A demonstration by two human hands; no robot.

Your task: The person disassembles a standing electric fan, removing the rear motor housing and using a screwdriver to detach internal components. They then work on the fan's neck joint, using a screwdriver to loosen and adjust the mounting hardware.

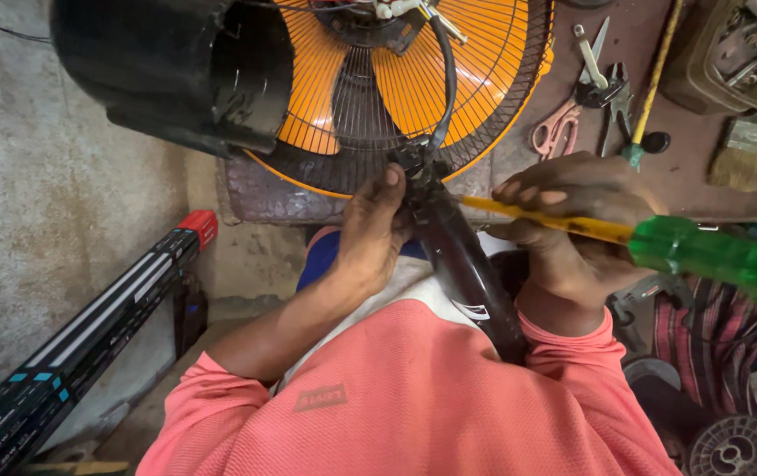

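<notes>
Hands meet at the workbench's (696, 189) near edge, where an orange fan guard (413, 79) overhangs. Left hand (369, 234) wraps closed around the black fan neck (466, 273) just below the guard. Right hand (572, 220) is clenched on a screwdriver (696, 251), yellow shaft, green handle, its tip at the neck. An olive toolbox (722, 57) in the bench's far right corner holds small tools, beside scissors (559, 128), pliers (612, 92) and a brush (740, 154).

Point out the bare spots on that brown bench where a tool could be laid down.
On the brown bench, one bare patch lies between the yellow-handled tool and the brush. A narrower one sits under the pink scissors, above the right hand. The left end is crowded by the orange fan guard; the top right by a toolbox.
</notes>
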